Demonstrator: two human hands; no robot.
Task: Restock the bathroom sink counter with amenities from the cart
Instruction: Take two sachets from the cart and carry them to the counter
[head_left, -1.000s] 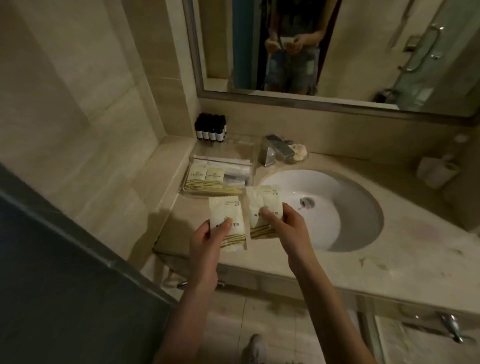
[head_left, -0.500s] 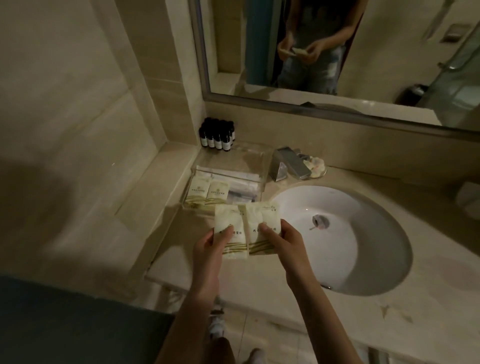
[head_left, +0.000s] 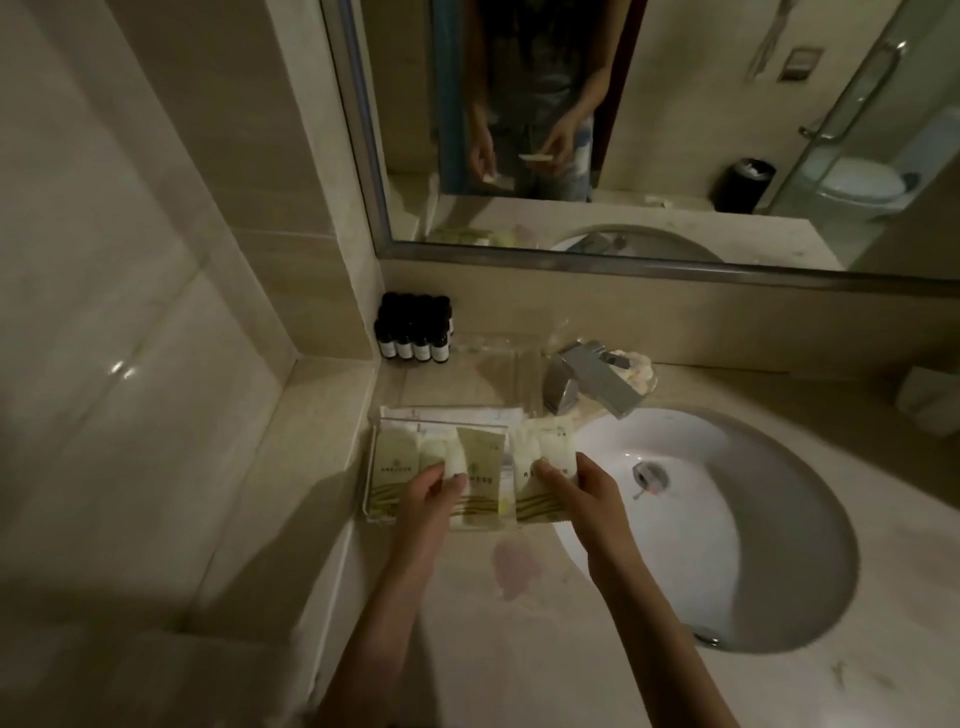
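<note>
Bathroom vanity, dim light: beige stone tabletop (head_left: 524, 660) set into a tiled corner, wall mirror (head_left: 649, 130) above. Item 1: white oval sink (head_left: 737, 525) with a chrome faucet (head_left: 589, 384) at its back rim. Item 2: clear tray (head_left: 373, 512) on the tabletop, just left of the sink, holding cream amenity packets (head_left: 395, 467) with olive stripes along their lower ends, lying flat side by side. Item 3: cluster of small dark bottles (head_left: 415, 335) with pale labels, upright in the back corner behind the tray. Item 4: left hand (head_left: 428, 491), over the tray, thumb and fingers pinching a white sachet (head_left: 451, 457); blur hides whether the sachet touches the packets below. Item 5: right hand (head_left: 579, 491), at the tray's right edge beside the sink, thumb on top, gripping a cream packet (head_left: 543, 447) of the same striped kind, its lower end over the tabletop. Item 6: pinkish stain (head_left: 514, 569) on the tabletop in front of the tray, between the two forearms.
</note>
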